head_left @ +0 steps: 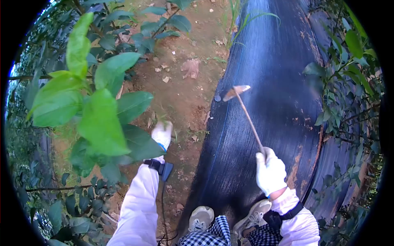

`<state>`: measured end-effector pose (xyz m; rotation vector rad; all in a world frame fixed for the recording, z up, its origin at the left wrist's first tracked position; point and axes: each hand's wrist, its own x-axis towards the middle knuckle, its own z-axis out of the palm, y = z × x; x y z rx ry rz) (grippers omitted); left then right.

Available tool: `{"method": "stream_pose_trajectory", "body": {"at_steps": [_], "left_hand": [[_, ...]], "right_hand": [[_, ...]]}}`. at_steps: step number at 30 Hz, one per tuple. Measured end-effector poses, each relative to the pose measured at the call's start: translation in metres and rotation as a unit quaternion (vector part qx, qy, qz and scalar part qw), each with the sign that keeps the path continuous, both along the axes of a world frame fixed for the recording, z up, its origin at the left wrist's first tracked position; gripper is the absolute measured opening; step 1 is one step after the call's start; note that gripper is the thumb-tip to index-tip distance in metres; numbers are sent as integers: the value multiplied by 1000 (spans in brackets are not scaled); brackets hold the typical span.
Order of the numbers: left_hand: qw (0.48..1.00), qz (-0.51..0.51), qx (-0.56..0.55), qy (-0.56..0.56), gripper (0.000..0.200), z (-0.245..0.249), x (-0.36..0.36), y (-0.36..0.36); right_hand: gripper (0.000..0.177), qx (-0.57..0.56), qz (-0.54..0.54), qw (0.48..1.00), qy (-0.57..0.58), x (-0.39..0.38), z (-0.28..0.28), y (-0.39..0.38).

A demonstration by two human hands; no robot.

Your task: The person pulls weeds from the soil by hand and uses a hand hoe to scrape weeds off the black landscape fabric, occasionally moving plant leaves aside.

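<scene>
The right hand [270, 171], gloved white at lower right, was closed tight around the thin handle of a hoe [248, 119]. Its blade sat at frame centre on the edge of the black ground sheet [279, 61], probably angled to reach the seam with bare soil [180, 94]. The left hand [162, 134], centre-left, hung beside green leaves [102, 123]. Its spread could not be told.

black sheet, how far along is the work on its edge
Done: the black sheet lies spread beside the bare soil. In hand: the right hand holds a long-handled tool, head at the sheet's edge; the left hand reaches to the soil. Left: the edge nearer the shoes, probably.
</scene>
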<state>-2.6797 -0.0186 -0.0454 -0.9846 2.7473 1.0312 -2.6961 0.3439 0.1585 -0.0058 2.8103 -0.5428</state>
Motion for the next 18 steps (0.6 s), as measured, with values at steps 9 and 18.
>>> {"method": "stream_pose_trajectory", "body": {"at_steps": [9, 18], "left_hand": [[917, -329, 222, 46, 61, 120, -40, 127], [973, -89, -208, 47, 36, 9, -56, 5]], "right_hand": [[29, -68, -66, 991, 93, -23, 43, 36], [30, -7, -115, 993, -5, -2, 27, 77]]}}
